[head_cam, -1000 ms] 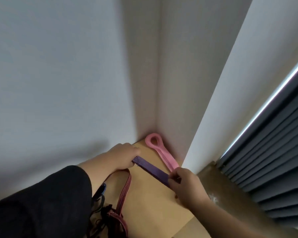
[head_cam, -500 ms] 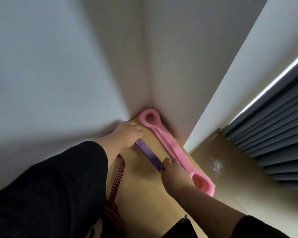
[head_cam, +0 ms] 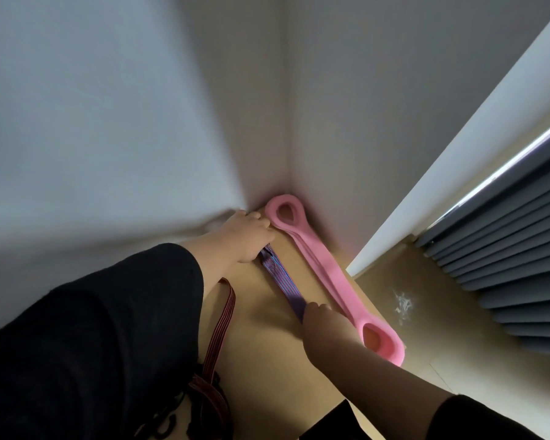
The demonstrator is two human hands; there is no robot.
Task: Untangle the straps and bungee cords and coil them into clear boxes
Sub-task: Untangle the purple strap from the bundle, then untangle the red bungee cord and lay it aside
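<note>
A purple striped strap [head_cam: 281, 285] lies stretched flat on the tan table [head_cam: 267, 354]. My left hand [head_cam: 242, 236] grips its far end near the wall corner. The near end is pinched in my right hand [head_cam: 323, 325]. A pink band [head_cam: 318, 268] with a loop at each end lies just right of the purple strap, along the table's right edge. A dark red striped strap [head_cam: 221, 322] runs from under my left forearm down to a tangle of dark cords [head_cam: 197, 404] at the bottom. No clear box is in view.
White walls meet in a corner just behind the table. To the right the table edge drops to a brown floor [head_cam: 426, 296] with a white scuff, beside grey pleated blinds [head_cam: 515, 249].
The view has tilted down and closer, so the whole pink band shows. Both hands keep hold of the purple strap, and my left hand has moved to the corner beside the pink band's far loop.
</note>
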